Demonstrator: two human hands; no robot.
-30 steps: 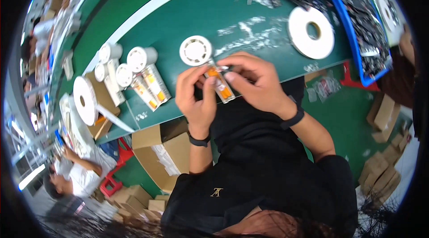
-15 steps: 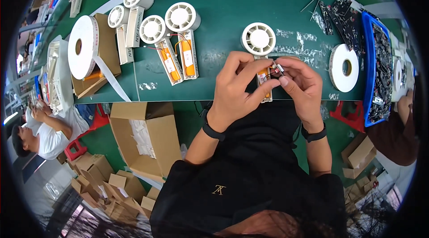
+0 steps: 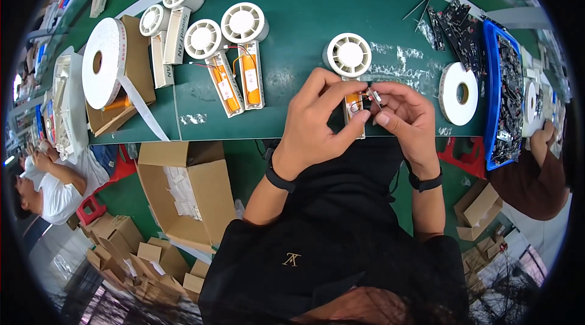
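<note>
Near the table's (image 3: 286, 57) front edge, my right hand (image 3: 411, 114) pinches a small wired part (image 3: 376, 99), likely steadying it; whether my left hand (image 3: 318, 125) grips too, I can't tell.

Item: your black shirt (image 3: 341, 221), one gold letter-like emblem (image 3: 291, 259) on the front. Item: two white fan handles (image 3: 175, 38) at your left, grey lettering lengthwise. Item: your left-hand tape roll (image 3: 109, 81), reddish edge print, too small to read.
</note>
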